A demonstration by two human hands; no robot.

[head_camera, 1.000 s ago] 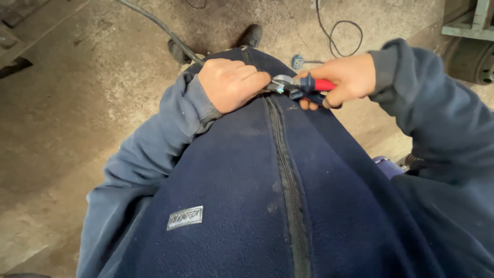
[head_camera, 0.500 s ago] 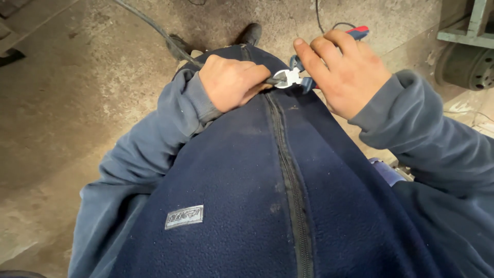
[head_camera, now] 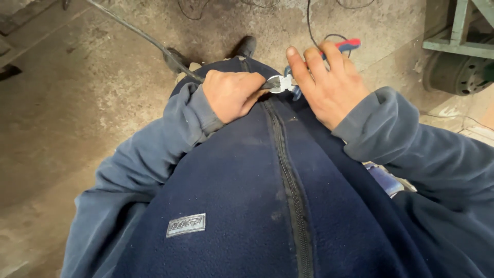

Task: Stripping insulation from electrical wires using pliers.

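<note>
Left hand (head_camera: 232, 95) is fisted tight round a black cable (head_camera: 154, 42), pinching its end right at the cutter's head; right hand (head_camera: 329, 85) wraps the pliers (head_camera: 288, 82), fingers half spread over the red and blue handles, not squeezed fully by the look of it. Step in hand, my read: stripping or snipping the cable end, metal head biting just beside my left knuckles, all held against my navy fleece jacket (head_camera: 247, 206). Next move likely needs a firm squeeze while my left keeps the cable steady and fingers stay clear of the blades. Count: one pliers, one held cable, thinner wires on the concrete floor (head_camera: 62, 113) behind, number unclear, two shoes (head_camera: 247, 46), one green metal frame (head_camera: 458, 31) far right.
</note>
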